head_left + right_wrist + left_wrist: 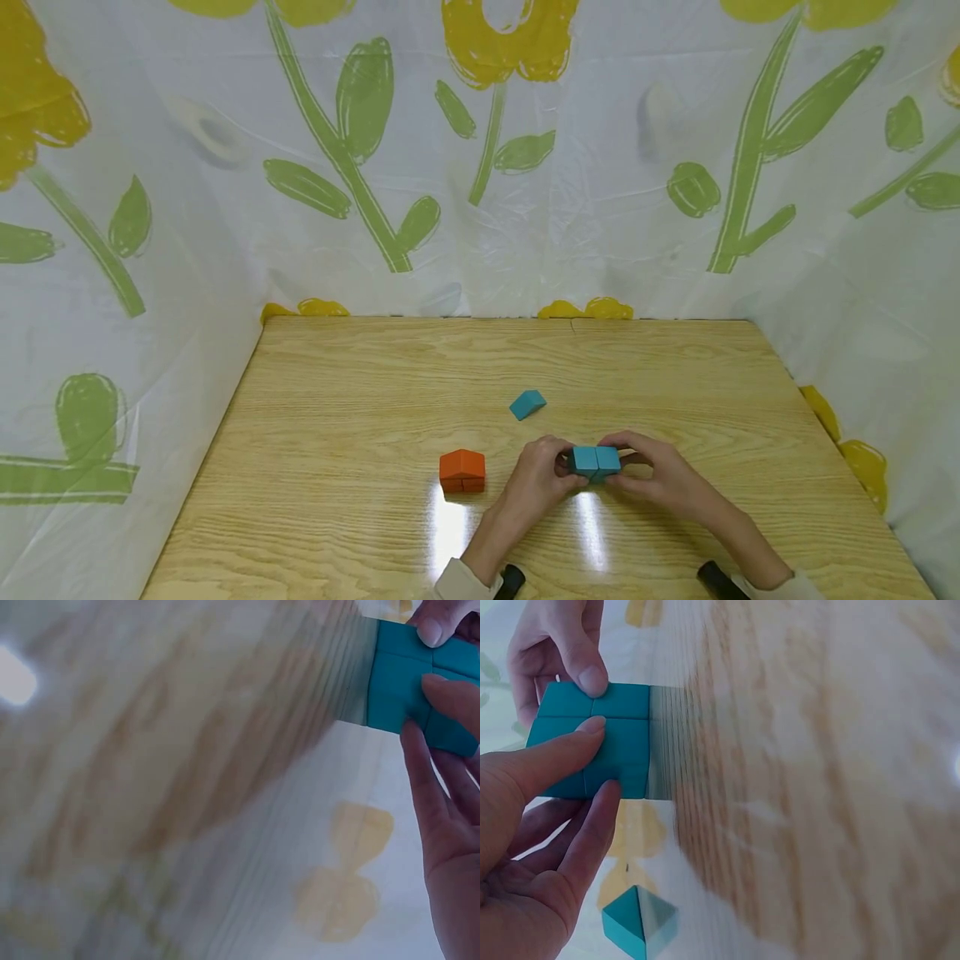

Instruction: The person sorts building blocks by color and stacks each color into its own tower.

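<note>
Small teal blocks (597, 461) stand on the table in a two-by-two stack, with seams between them visible in both wrist views. My left hand (538, 473) grips the stack's left side, thumb on the near face. From the right, my right hand (660, 477) pinches the other side, its thumb also on the near face. In the left wrist view both thumbs lie on the block stack (619, 761). Behind and left of the hands lies a separate teal triangular block (528, 404), touched by neither hand.
Left of my left hand stands a small orange block house (462, 472) with a peaked top. The wooden table (360, 392) is glossy and reflects light. White flowered cloth (592, 208) hangs around its back and sides.
</note>
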{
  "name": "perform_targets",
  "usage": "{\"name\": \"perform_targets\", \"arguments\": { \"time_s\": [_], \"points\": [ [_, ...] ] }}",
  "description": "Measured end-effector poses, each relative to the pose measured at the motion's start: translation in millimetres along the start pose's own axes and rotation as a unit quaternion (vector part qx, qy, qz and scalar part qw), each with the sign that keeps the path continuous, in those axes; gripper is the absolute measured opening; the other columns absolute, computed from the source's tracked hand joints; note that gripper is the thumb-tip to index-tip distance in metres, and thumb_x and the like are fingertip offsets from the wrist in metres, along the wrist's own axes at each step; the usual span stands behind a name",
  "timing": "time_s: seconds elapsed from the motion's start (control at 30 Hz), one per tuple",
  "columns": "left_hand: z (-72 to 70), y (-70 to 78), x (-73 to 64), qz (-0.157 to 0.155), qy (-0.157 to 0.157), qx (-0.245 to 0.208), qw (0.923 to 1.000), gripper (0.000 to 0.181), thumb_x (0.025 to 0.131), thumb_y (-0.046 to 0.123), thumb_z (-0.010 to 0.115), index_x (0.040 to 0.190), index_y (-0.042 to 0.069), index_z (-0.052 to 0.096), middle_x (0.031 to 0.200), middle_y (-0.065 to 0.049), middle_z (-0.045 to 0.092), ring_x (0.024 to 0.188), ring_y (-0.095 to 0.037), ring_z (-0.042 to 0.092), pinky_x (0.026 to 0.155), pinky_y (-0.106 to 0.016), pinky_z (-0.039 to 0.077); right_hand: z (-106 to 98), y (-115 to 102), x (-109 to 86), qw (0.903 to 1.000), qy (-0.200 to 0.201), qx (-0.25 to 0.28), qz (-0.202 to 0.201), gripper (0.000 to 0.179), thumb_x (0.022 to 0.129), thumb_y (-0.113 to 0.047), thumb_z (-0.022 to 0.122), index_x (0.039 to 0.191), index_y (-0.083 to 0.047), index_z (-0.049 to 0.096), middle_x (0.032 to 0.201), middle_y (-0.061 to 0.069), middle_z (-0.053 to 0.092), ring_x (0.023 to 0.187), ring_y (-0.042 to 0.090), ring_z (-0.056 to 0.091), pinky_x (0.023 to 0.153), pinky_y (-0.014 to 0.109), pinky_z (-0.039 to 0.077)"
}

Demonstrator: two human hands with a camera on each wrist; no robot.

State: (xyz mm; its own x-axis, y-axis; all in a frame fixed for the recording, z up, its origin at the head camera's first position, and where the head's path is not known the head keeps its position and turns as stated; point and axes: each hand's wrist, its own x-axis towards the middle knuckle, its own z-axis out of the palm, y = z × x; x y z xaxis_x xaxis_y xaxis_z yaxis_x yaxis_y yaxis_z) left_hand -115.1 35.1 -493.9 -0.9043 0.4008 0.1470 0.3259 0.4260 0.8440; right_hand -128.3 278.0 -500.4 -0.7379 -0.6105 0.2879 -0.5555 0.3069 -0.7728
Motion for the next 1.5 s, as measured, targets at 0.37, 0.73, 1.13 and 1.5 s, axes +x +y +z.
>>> {"name": "perform_targets", "arguments": {
  "time_s": [0.37, 0.73, 1.13, 1.5],
  "points": [
    [0.5, -1.4, -0.2, 0.023, -0.011, 0.023, 0.9994, 0.031, 0.083, 0.004, 0.087, 0.11, -0.002, 0.074, 0.095, -0.006, 0.068, 0.079, -0.004, 0.059, 0.067, -0.012, 0.049, 3, 2, -1.7, 0.9998, 0.01, -0.014, 0.001, 0.05, 0.085, 0.001, 0.082, 0.13, -0.011, 0.062, 0.119, 0.004, 0.068, 0.109, 0.009, 0.065, 0.084, 0.03, 0.06],
    [3.3, 0.4, -4.0, 0.045, 0.006, 0.1, 0.9939, 0.05, 0.08, 0.015, 0.091, 0.12, -0.001, 0.068, 0.102, -0.008, 0.069, 0.086, -0.012, 0.061, 0.073, -0.017, 0.051, 3, -3, -0.7, 0.9993, -0.004, -0.034, -0.012, 0.055, 0.087, -0.002, 0.082, 0.136, 0.001, 0.057, 0.129, 0.013, 0.065, 0.117, 0.009, 0.061, 0.089, 0.03, 0.058],
    [-28.7, 28.7, -12.2, 0.008, -0.026, 0.152, 0.988, 0.062, 0.087, 0.021, 0.086, 0.138, 0.0, 0.058, 0.127, -0.013, 0.062, 0.119, -0.027, 0.058, 0.096, -0.031, 0.055, -6, -20, 4.6, 0.9974, 0.028, -0.066, 0.011, 0.05, 0.091, -0.008, 0.079, 0.136, -0.016, 0.06, 0.13, 0.01, 0.066, 0.116, 0.028, 0.064, 0.093, 0.042, 0.057],
    [-18.8, 27.0, -11.5, 0.037, -0.026, 0.146, 0.9883, 0.054, 0.089, 0.018, 0.084, 0.133, -0.003, 0.061, 0.123, -0.013, 0.066, 0.114, -0.024, 0.063, 0.092, -0.025, 0.055, -17, -13, 32.4, 0.9958, 0.016, -0.086, 0.025, 0.034, 0.103, -0.008, 0.063, 0.136, -0.018, 0.061, 0.131, 0.011, 0.066, 0.121, 0.02, 0.062, 0.093, 0.044, 0.056]
  ]
}}
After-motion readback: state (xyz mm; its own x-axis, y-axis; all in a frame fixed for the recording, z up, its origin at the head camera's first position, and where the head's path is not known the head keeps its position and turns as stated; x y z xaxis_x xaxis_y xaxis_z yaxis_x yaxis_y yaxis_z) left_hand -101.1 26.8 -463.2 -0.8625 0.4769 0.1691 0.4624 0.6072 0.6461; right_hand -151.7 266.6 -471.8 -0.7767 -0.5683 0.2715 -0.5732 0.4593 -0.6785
